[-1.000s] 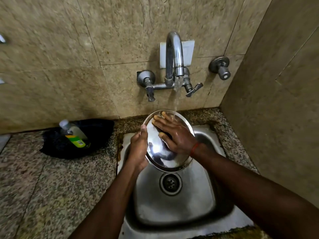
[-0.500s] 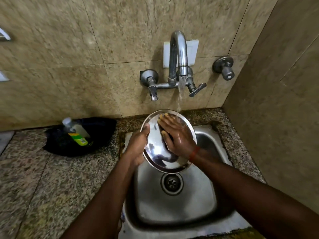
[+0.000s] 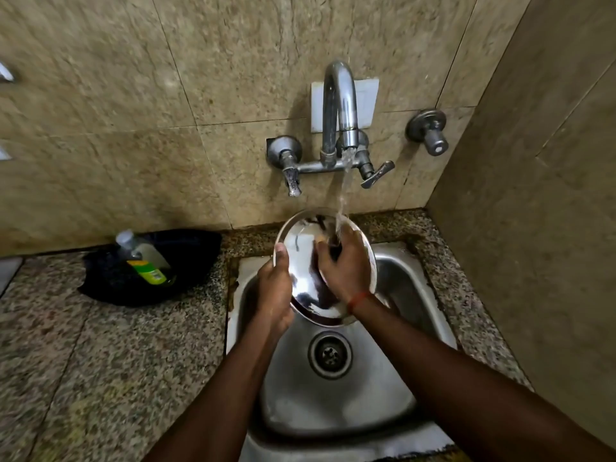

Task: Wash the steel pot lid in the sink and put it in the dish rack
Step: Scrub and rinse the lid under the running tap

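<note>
The round steel pot lid (image 3: 300, 251) is held tilted over the back of the steel sink (image 3: 333, 395), its shiny face toward me. My left hand (image 3: 275, 291) grips its left rim, thumb on the edge. My right hand (image 3: 343, 265) lies flat on the lid's face, fingers curled near the top. Water from the tap (image 3: 340, 105) runs down onto my right hand's fingers and the lid's upper edge. No dish rack is in view.
A black cloth or bag (image 3: 150, 265) with a dish soap bottle (image 3: 145, 258) lies on the granite counter (image 3: 100, 361) to the left of the sink. Tiled walls close in behind and on the right. The drain (image 3: 330, 354) sits below the lid.
My right hand has slid up the lid's face toward the water stream, and its fingers have curled. The left hand keeps its grip on the rim.
</note>
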